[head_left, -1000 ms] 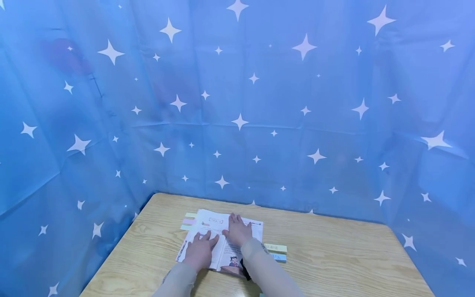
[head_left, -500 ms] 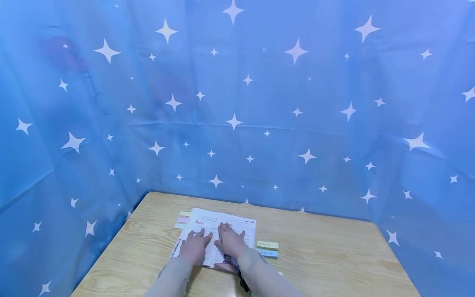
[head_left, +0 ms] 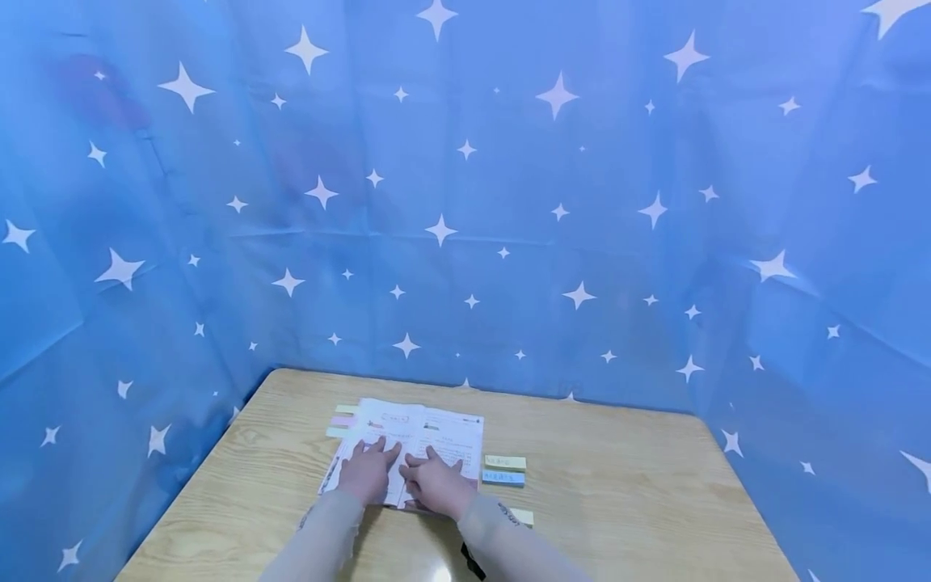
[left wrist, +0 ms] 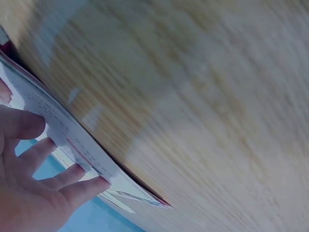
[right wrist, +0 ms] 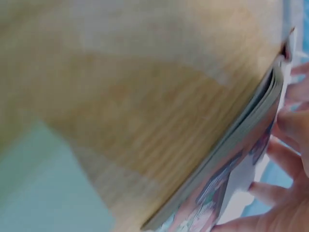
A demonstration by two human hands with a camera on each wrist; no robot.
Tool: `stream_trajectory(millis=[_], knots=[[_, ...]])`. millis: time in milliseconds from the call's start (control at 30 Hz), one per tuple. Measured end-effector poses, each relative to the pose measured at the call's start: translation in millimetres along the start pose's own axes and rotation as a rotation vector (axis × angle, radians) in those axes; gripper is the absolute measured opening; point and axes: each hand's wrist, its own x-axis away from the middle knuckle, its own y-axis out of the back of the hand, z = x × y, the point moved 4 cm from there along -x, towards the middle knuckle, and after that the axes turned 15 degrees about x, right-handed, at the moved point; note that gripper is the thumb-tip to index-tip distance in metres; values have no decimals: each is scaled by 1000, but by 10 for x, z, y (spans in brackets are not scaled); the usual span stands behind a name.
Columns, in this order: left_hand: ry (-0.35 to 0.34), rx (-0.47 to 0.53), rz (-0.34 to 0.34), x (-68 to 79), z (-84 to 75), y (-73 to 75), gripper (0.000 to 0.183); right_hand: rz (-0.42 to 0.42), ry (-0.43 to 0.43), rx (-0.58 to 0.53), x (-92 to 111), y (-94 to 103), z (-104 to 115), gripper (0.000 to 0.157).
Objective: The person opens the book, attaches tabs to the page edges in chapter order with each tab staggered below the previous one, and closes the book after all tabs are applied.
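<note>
An open book (head_left: 458, 432) with printed pages lies on the wooden table. My left hand (head_left: 366, 473) rests on the left page, fingers spread. Lower on the right page, close to the centre fold, my right hand (head_left: 436, 481) presses with its fingers extended. The left wrist view has the fingertips of the left hand (left wrist: 38, 179) on the page (left wrist: 75, 137). From the right wrist, the right hand (right wrist: 289, 179) touches the page beside a colourful picture (right wrist: 203, 208), and the book's thick near edge shows. Parts of both pages are hidden under the hands.
Pastel tabs (head_left: 342, 420) stick out at the book's left. A yellow strip (head_left: 505, 462) and a blue strip (head_left: 503, 478) lie to its right, with a pale one (head_left: 522, 516) nearer. A star-patterned blue curtain (head_left: 509, 202) hangs behind the table (head_left: 618, 485).
My right hand has slid down the right page toward the near edge and the fold, uncovering the upper page. The left hand stays on its page. The head view has turned slightly right.
</note>
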Motion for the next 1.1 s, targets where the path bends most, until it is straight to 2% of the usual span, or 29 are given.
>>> stream_trajectory(millis=[133, 367, 467, 667, 800, 1100], knots=[[1, 3, 9, -15, 19, -2, 48, -9, 32, 1, 100, -2, 89, 34], [22, 34, 9, -2, -9, 57, 49, -75, 103, 64, 263, -55, 226, 38], [34, 61, 17, 28, -9, 53, 49, -57, 119, 68, 334, -67, 289, 40], [38, 80, 34, 64, -6, -7, 49, 17, 72, 79, 490, -135, 332, 45], [33, 83, 35, 79, 17, -25, 50, 34, 58, 85, 569, -193, 320, 50], [14, 82, 24, 94, -40, 55, 49, 70, -62, 127, 673, -191, 249, 74]])
